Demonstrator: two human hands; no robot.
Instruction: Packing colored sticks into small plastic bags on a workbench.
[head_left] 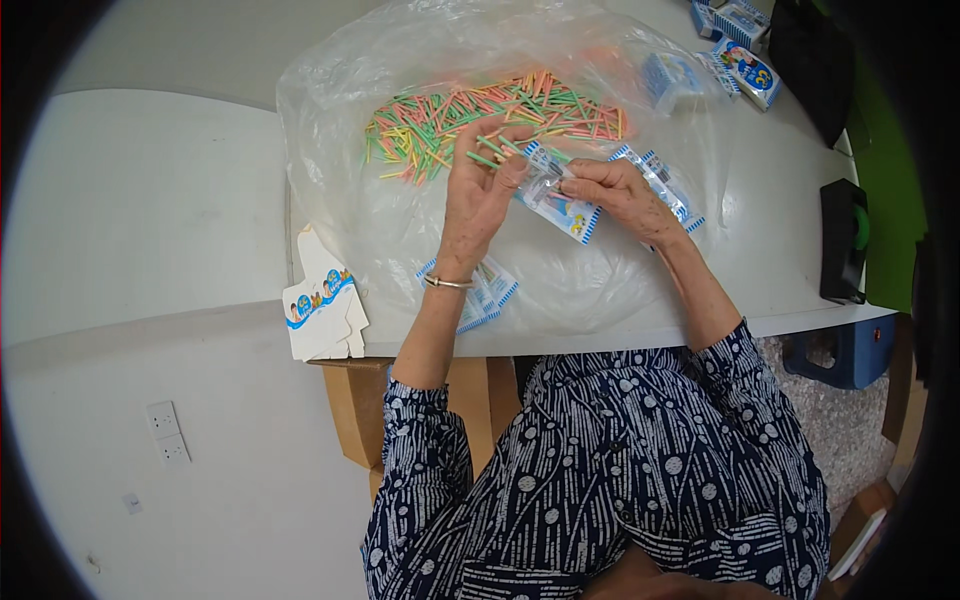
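Note:
My left hand (pixel 484 190) holds a small bunch of thin coloured sticks (pixel 492 147), green ones showing at the fingertips. My right hand (pixel 618 192) grips a small clear packet with blue and white print (pixel 560 200) by its mouth, right beside the left hand. Both hands hover over a big clear plastic sheet (pixel 400 240) spread on the white table (pixel 770 260). Behind the hands lies a heap of green, yellow, orange and pink sticks (pixel 500 115). A bangle sits on my left wrist.
More printed packets lie under my left forearm (pixel 490 290) and beside my right hand (pixel 665 185). Flat printed card boxes (pixel 322 305) sit at the table's left edge. Filled small boxes (pixel 740 50) lie at the far right, near a black device (pixel 842 240). Cardboard boxes stand below.

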